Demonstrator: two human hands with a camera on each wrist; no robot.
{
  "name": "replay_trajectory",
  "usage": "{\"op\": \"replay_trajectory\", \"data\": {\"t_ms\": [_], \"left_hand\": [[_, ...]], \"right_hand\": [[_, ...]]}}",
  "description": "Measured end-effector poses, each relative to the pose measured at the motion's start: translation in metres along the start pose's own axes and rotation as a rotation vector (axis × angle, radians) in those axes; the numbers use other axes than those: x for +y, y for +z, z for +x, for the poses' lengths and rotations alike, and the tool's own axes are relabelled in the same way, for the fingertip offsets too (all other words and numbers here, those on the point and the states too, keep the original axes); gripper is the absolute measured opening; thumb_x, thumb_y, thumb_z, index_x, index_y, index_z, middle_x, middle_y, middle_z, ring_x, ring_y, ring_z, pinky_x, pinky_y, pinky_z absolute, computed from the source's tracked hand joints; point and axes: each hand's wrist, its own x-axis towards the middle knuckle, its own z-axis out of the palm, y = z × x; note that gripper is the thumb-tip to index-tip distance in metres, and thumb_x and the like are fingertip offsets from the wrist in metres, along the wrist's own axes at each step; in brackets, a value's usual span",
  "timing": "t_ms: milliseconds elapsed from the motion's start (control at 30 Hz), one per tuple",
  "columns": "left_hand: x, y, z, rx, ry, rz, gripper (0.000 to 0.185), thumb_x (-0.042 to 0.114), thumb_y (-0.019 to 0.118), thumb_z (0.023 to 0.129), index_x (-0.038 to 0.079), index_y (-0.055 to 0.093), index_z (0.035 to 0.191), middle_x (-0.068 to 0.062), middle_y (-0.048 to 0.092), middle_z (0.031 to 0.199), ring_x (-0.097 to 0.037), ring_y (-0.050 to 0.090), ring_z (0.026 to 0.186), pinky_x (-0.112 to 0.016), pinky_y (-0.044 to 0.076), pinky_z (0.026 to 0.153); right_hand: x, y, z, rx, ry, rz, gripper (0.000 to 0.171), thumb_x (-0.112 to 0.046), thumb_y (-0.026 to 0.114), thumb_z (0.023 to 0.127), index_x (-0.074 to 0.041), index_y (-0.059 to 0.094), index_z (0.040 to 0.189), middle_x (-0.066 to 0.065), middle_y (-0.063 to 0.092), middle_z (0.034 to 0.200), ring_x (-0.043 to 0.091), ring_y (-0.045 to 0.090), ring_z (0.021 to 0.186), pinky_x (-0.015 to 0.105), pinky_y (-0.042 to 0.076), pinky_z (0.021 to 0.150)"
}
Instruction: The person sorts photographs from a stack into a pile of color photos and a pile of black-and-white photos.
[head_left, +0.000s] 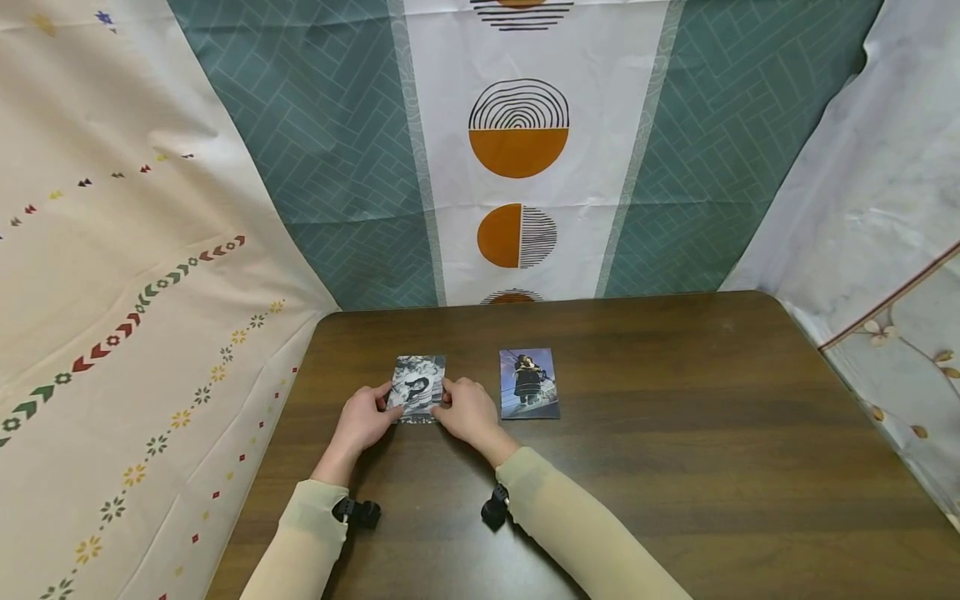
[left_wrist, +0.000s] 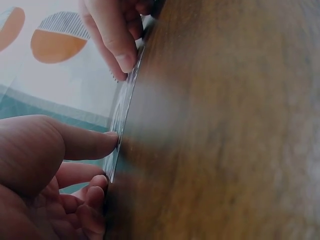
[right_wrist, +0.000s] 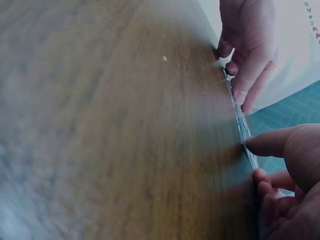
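A thin stack of photo cards [head_left: 417, 385] with a black-and-white picture on top lies on the dark wooden table [head_left: 675, 433]. My left hand [head_left: 388, 408] pinches its left edge and my right hand [head_left: 448, 402] pinches its right edge. In the left wrist view my left hand [left_wrist: 107, 160] has its thumb on the card edge [left_wrist: 121, 107], with fingers curled beside it. In the right wrist view my right hand [right_wrist: 252, 160] grips the opposite card edge [right_wrist: 239, 117] the same way. A colour photo card [head_left: 529, 383] lies flat just right of my right hand, untouched.
Patterned cloth hangs behind and on both sides of the table: a cream sheet [head_left: 112, 317] on the left, a teal and white curtain [head_left: 517, 150] at the back, a pale floral sheet [head_left: 885, 217] on the right. Bare tabletop stretches to the right.
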Motion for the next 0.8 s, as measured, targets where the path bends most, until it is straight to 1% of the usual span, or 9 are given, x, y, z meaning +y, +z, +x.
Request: {"op": "replay_trajectory", "data": {"t_ms": [133,233,333,467,533,667,800], "left_hand": [[-0.001,-0.002,0.000,-0.007,0.000,-0.014,0.063,0.021,0.077,0.098,-0.006,0.056,0.151,-0.009,0.053,0.089,-0.025,0.047,0.079,-0.038,0.037,0.072],[-0.002,-0.004,0.001,-0.017,0.002,-0.030,0.062,0.021,0.077,0.098,-0.006,0.057,0.150,-0.009,0.053,0.089,-0.025,0.047,0.080,-0.039,0.037,0.073],[-0.001,-0.005,0.001,-0.033,-0.002,-0.052,0.062,0.023,0.077,0.098,-0.007,0.057,0.149,-0.009,0.054,0.090,-0.025,0.048,0.082,-0.038,0.038,0.073],[-0.001,-0.008,0.001,-0.057,-0.013,-0.077,0.062,0.026,0.076,0.099,-0.007,0.058,0.149,-0.008,0.056,0.092,-0.024,0.050,0.082,-0.036,0.039,0.072],[-0.001,-0.009,0.001,-0.064,-0.019,-0.091,0.062,0.026,0.076,0.099,-0.007,0.058,0.148,-0.007,0.057,0.092,-0.023,0.050,0.081,-0.035,0.039,0.070],[0.000,-0.013,-0.001,-0.055,-0.014,-0.115,0.059,0.023,0.074,0.100,-0.010,0.058,0.147,-0.009,0.059,0.093,-0.023,0.052,0.079,-0.035,0.041,0.068],[0.000,-0.012,-0.004,-0.014,-0.014,-0.154,0.055,0.021,0.073,0.101,-0.009,0.060,0.146,-0.009,0.060,0.093,-0.024,0.053,0.081,-0.037,0.041,0.070]], "right_hand": [[0.002,-0.001,0.001,-0.018,0.003,0.027,0.056,-0.037,0.079,0.093,-0.012,0.070,0.142,-0.009,0.060,0.093,0.017,0.059,0.087,0.034,0.050,0.075],[0.004,-0.002,0.002,-0.029,0.002,0.043,0.056,-0.037,0.079,0.093,-0.012,0.070,0.142,-0.009,0.059,0.093,0.016,0.058,0.085,0.034,0.050,0.075],[0.005,-0.003,0.002,-0.042,-0.006,0.052,0.048,-0.037,0.079,0.093,-0.012,0.072,0.133,-0.008,0.058,0.092,0.015,0.057,0.084,0.034,0.049,0.074],[0.005,-0.007,0.002,-0.054,-0.025,0.066,0.033,-0.036,0.078,0.093,-0.014,0.072,0.117,-0.006,0.058,0.091,0.016,0.056,0.083,0.034,0.048,0.073],[0.005,-0.009,0.002,-0.060,-0.032,0.082,0.029,-0.035,0.078,0.093,-0.014,0.071,0.113,-0.006,0.058,0.091,0.016,0.056,0.083,0.035,0.047,0.073],[0.006,-0.012,0.002,-0.065,-0.051,0.132,0.030,-0.031,0.076,0.094,-0.012,0.071,0.116,-0.005,0.062,0.094,0.016,0.058,0.086,0.035,0.049,0.077],[0.008,-0.016,-0.001,-0.058,-0.074,0.190,0.041,-0.027,0.075,0.097,-0.007,0.071,0.132,-0.003,0.070,0.101,0.018,0.064,0.095,0.037,0.053,0.087]]}}
